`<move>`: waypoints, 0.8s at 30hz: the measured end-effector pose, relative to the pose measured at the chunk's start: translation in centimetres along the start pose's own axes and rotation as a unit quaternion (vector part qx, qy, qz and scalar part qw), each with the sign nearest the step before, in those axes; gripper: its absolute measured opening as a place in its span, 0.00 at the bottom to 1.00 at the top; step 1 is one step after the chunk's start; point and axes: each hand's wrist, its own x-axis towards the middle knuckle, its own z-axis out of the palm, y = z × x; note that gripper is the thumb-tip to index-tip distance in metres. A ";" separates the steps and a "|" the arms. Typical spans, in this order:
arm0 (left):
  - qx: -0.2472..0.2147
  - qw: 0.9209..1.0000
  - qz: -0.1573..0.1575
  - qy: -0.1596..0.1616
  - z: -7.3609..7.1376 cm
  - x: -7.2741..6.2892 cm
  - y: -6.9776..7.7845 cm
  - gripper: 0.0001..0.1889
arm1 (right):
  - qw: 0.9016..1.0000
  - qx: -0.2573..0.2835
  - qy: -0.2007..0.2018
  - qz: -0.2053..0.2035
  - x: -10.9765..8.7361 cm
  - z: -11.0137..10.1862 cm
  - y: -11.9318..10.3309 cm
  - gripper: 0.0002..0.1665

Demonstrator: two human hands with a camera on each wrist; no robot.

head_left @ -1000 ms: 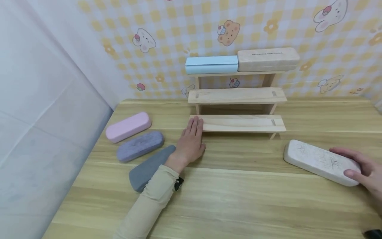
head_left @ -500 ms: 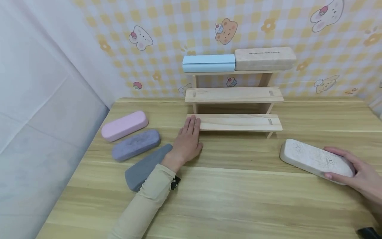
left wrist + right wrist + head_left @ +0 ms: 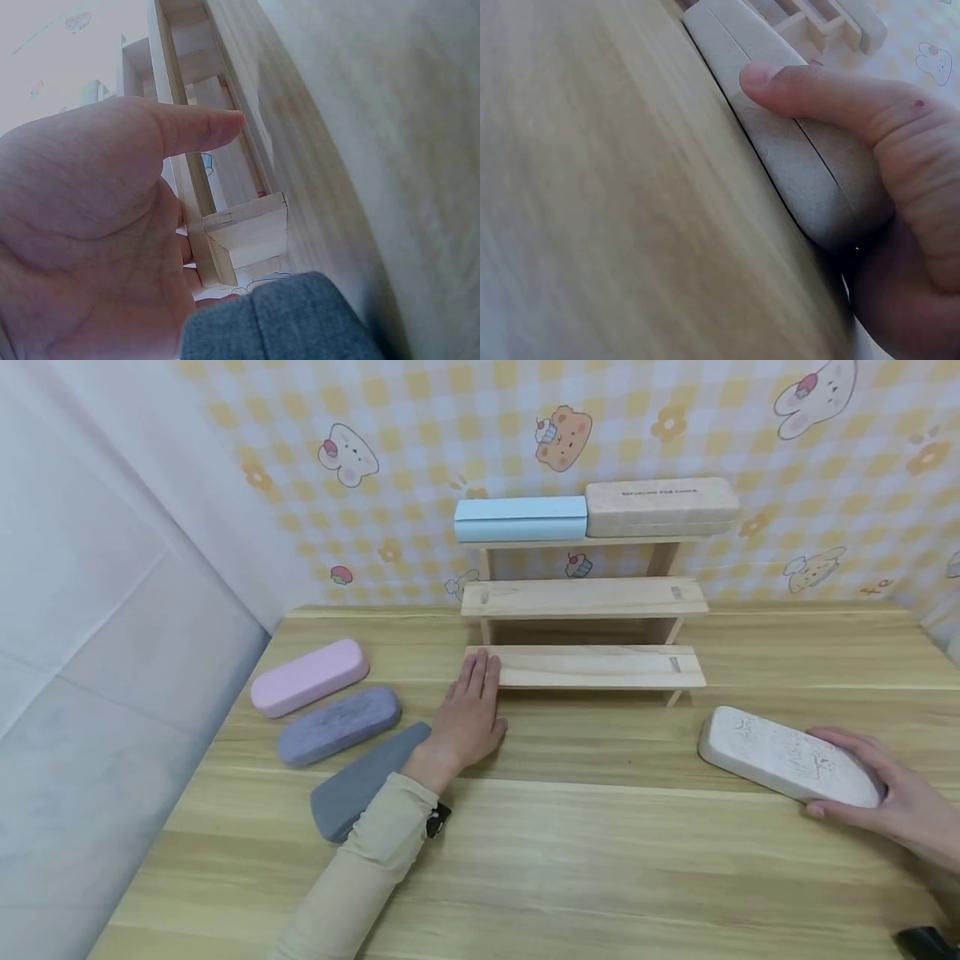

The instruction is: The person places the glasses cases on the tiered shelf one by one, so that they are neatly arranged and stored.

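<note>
plainly, the right hand [image 3: 896, 797] grips the white case [image 3: 783, 756] by its right end on the table [image 3: 585, 860]; probably light and stiff, it suits holding across its long sides; the left hand [image 3: 465, 722] rests straight-fingered on the wooden rack [image 3: 585, 599].

Wooden table [image 3: 562, 868] under cases [image 3: 783, 753] and rack [image 3: 592, 667]

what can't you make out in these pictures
Head view: part of the grey case, hidden by the left sleeve.
Head view: the dark thing at lower right, cut off by the edge.
Head view: the markings on the white case, too small to read.
Right wrist view: most fingers of the right hand, hidden behind that case.
</note>
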 end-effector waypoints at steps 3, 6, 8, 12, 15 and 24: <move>0.001 1.000 0.001 0.003 -0.1 0.0 -0.1 0.42 | 1.000 -0.007 -0.002 0.007 -0.1 0.0 0.0 0.54; 0.005 1.000 0.001 0.003 -0.1 -0.1 -0.1 0.42 | 1.000 -0.012 0.003 0.018 -0.2 0.0 -0.1 0.53; 0.007 1.000 0.001 0.002 -0.2 -0.1 -0.2 0.42 | 1.000 -0.014 0.009 0.025 -0.2 0.2 -0.2 0.53; 0.009 1.000 0.003 0.003 0.0 0.0 -0.2 0.42 | 0.999 -0.011 0.021 0.031 -0.3 0.3 -0.2 0.52; 0.007 1.000 0.005 0.003 0.2 0.1 -0.2 0.42 | 0.999 -0.004 0.027 0.039 -0.3 0.2 -0.3 0.52; 0.005 1.000 0.002 -0.007 -0.1 -0.1 -0.3 0.42 | 0.998 0.020 0.042 0.045 0.4 -0.2 -0.1 0.52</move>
